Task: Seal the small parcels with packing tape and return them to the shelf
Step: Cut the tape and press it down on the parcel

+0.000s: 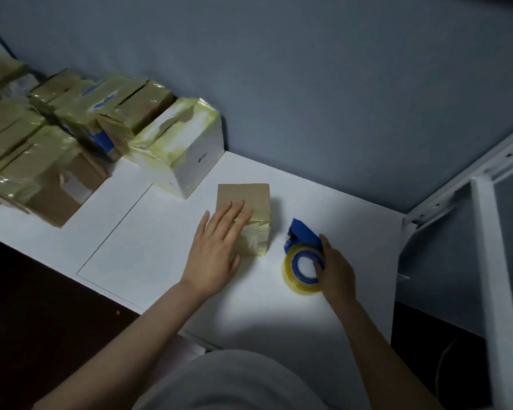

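A small brown cardboard parcel (251,199) lies on the white table (166,250), with yellowish tape across its near end. My left hand (216,250) rests flat on the parcel's near left part, fingers spread. To its right sits a blue tape dispenser (302,250) with a roll of clear yellowish packing tape. My right hand (336,269) grips the dispenser at the roll, fingers curled into its blue core. Dispenser and parcel are apart.
A white taped box (187,155) stands just behind the parcel. Several taped brown parcels (42,152) are stacked along the table's back left. A grey wall runs behind. A white metal frame (486,232) stands at the right. Dark floor lies at the left.
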